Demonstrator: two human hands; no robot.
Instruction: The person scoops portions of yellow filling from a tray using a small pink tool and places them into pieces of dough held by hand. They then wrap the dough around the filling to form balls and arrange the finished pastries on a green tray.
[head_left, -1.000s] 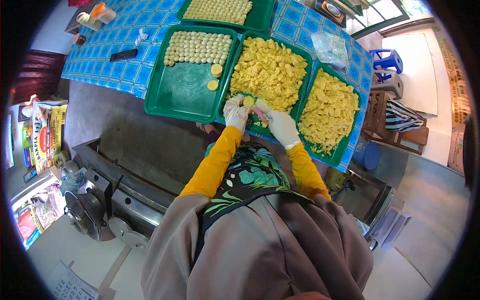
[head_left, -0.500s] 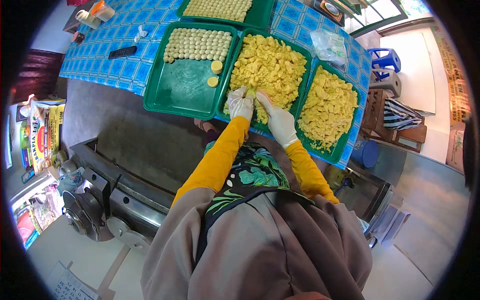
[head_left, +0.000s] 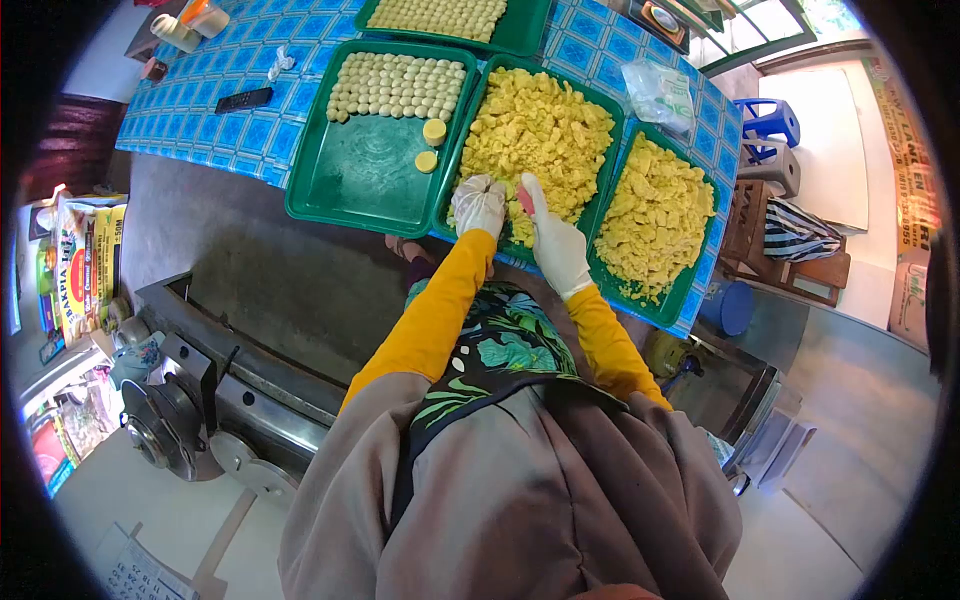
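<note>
My left hand (head_left: 480, 205), in a white glove, is closed at the front of the middle green tray (head_left: 612, 150), over the crumbly yellow filling (head_left: 545, 120). What its fingers hold is hidden. Beside it my right hand (head_left: 556, 238), also gloved, grips a small reddish tool (head_left: 525, 200) close to the left fingers. In the left green tray (head_left: 370, 185) stand rows of small pale dough balls (head_left: 395, 88). Two round yellow pieces (head_left: 434, 131) sit near that tray's right edge.
More yellow filling (head_left: 655, 215) fills a green tray at the right. Another tray of pale balls (head_left: 435, 15) lies at the back. A plastic bag (head_left: 660, 95), a black remote (head_left: 244, 100) and jars (head_left: 176, 33) are on the blue tablecloth (head_left: 200, 135).
My right hand has drawn slightly away from my left fingers, its fingertips now pointing up and the reddish tool more visible. The view has shifted slightly.
</note>
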